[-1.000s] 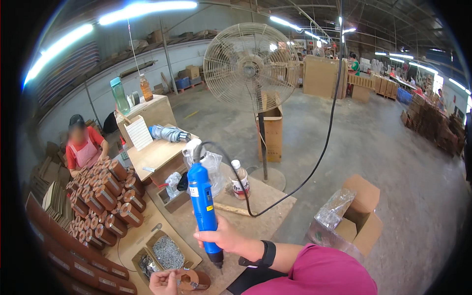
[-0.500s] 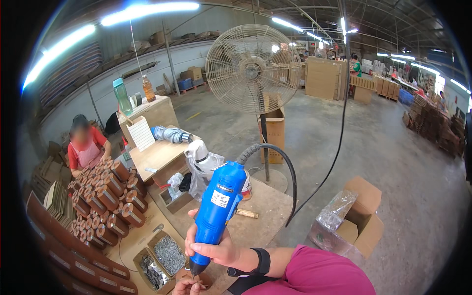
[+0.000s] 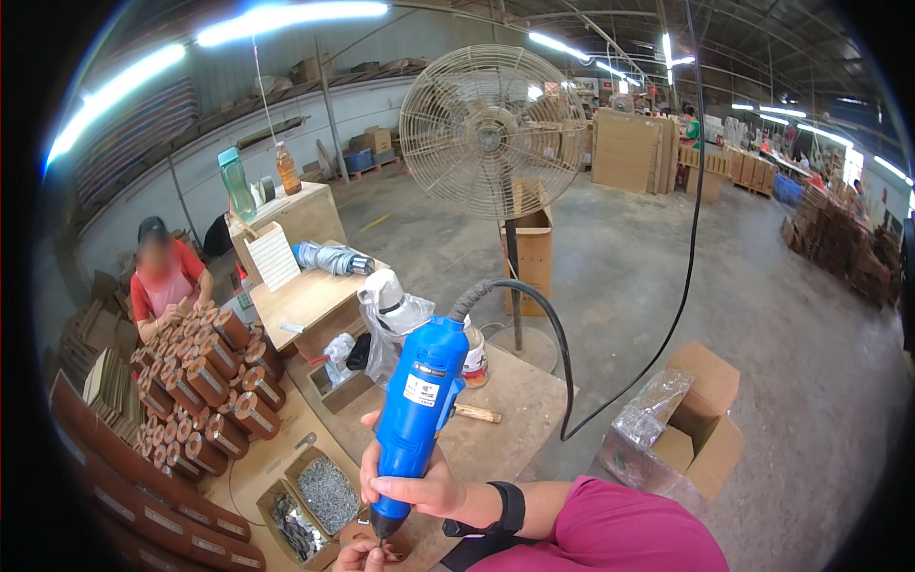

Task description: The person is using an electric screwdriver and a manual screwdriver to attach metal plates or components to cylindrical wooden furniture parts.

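Observation:
A blue electric screwdriver (image 3: 417, 400) is gripped by my right hand (image 3: 431, 488), its nose pointing down and its body leaning a little right at the top. A black cable leaves its upper end. My left hand (image 3: 358, 557) sits at the lower edge, fingertips pinched right by the tool's tip; whatever they hold is too small to make out. Under the tip, a reddish-brown wooden piece (image 3: 395, 547) shows in part, mostly hidden by the hands. Just left lie a box of small screws (image 3: 330, 494) and a box of flat metal pieces (image 3: 294, 527).
Many brown wooden cylinders (image 3: 214, 381) are piled at left, with a co-worker (image 3: 170, 276) behind them. A wooden-handled tool (image 3: 477, 413) lies on the table. Beyond stands a large fan (image 3: 491, 138). An open carton (image 3: 705, 419) is on the floor at right.
The screwdriver has shifted slightly left and down at its upper end, and its hanging cable has swung right. The co-worker has raised a hand. Both my hands stay nearly in place.

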A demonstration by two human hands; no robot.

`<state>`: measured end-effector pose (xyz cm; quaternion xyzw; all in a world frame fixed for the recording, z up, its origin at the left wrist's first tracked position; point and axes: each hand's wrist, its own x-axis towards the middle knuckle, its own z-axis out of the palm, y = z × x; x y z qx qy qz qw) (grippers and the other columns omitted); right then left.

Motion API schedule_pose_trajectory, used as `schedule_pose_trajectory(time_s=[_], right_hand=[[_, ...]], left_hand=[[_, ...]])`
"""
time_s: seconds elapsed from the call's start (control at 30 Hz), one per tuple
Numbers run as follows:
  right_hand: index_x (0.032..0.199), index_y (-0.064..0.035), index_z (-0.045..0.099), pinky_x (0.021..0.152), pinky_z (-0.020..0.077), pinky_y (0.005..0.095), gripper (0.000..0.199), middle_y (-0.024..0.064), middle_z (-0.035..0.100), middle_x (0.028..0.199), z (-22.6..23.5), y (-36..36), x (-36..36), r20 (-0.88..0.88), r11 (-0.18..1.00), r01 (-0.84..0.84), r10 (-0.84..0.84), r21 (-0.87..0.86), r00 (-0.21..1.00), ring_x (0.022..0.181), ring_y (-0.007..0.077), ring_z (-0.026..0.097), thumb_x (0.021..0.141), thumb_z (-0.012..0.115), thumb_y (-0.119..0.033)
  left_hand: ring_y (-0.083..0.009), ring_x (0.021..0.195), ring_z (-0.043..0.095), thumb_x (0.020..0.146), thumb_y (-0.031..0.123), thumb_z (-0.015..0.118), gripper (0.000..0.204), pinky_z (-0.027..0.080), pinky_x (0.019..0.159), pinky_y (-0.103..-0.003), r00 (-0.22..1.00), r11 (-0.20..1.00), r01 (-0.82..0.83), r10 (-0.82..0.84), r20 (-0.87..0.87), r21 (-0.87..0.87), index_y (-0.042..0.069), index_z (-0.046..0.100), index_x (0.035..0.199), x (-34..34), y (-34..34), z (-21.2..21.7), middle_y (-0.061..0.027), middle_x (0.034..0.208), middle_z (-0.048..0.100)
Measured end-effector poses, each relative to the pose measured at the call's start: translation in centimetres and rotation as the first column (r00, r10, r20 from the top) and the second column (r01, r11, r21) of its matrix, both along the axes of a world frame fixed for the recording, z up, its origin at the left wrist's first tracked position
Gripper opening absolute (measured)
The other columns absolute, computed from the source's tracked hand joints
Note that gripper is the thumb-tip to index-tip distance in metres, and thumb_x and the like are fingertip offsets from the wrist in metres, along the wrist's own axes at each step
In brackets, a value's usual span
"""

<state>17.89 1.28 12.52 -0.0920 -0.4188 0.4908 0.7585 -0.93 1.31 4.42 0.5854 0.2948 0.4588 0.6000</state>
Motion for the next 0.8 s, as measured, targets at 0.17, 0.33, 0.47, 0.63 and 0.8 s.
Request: schedule_pose_trajectory(time_s=[0.17,0.33,0.47,0.63,0.8], right_hand=[[0.125,-0.0063,0.024,0.066,0.0443,0.0315,0.065,0.0088,0.052,0.078,0.1,-0.2,-0.3,0.091,0.995,-0.097,0.096,0.013,0.991,0.069,0.0169,0.054,0.070,0.058,-0.001],[0.124,-0.0050,0.025,0.067,0.0443,0.0283,0.064,0.0074,0.054,0.080,1.0,-0.4,-1.5,0.223,0.983,-0.134,0.160,-0.125,0.962,0.072,0.0144,0.054,0.070,0.058,0.003],[0.124,-0.0013,0.022,0.066,0.0452,0.0276,0.066,0.0074,0.054,0.077,1.3,-0.1,-1.9,0.443,0.996,0.042,-0.001,-0.082,0.896,0.071,0.0142,0.056,0.069,0.058,0.005],[0.124,0.0000,0.019,0.063,0.0466,0.0299,0.065,0.0088,0.053,0.074,0.5,1.9,-3.4,0.498,0.998,0.070,-0.065,0.008,0.865,0.066,0.0172,0.056,0.070,0.055,0.005],[0.106,0.0034,0.044,0.057,0.0432,0.0221,0.042,0.0030,0.055,0.071,0.0,2.5,-6.3,0.439,0.995,0.082,-0.048,-0.060,0.897,0.063,0.0084,0.053,0.068,0.060,0.004]], left_hand=[[-0.0118,0.069,0.055,0.082,-0.001,0.052,0.008,0.049,0.066,-0.025,0.992,0.996,0.073,-0.077,-0.101,-0.042,0.001,0.056,0.088,-0.5,-0.2,0.2,-0.0074,0.084,0.057],[-0.0200,0.083,0.054,0.075,0.000,0.057,0.010,0.042,0.076,-0.032,0.935,0.900,0.031,0.128,-0.332,0.434,0.003,0.056,0.084,-0.6,-1.1,1.0,-0.0104,0.087,0.058],[-0.0279,0.087,0.053,0.063,0.000,0.065,0.014,0.042,0.075,-0.034,0.908,0.819,-0.065,0.285,-0.305,0.571,0.002,0.059,0.076,0.3,-0.1,0.7,-0.0124,0.094,0.055],[-0.0294,0.094,0.049,0.062,0.003,0.067,0.016,0.039,0.080,-0.037,0.813,0.742,-0.157,0.471,-0.341,0.652,0.003,0.060,0.076,0.1,-0.1,0.8,-0.0107,0.096,0.055],[-0.0338,0.106,0.042,0.068,-0.006,0.051,0.027,0.032,0.090,-0.040,0.796,0.787,-0.169,0.464,-0.389,0.593,0.001,0.058,0.094,-1.3,-1.4,-1.0,-0.0136,0.109,0.050]])
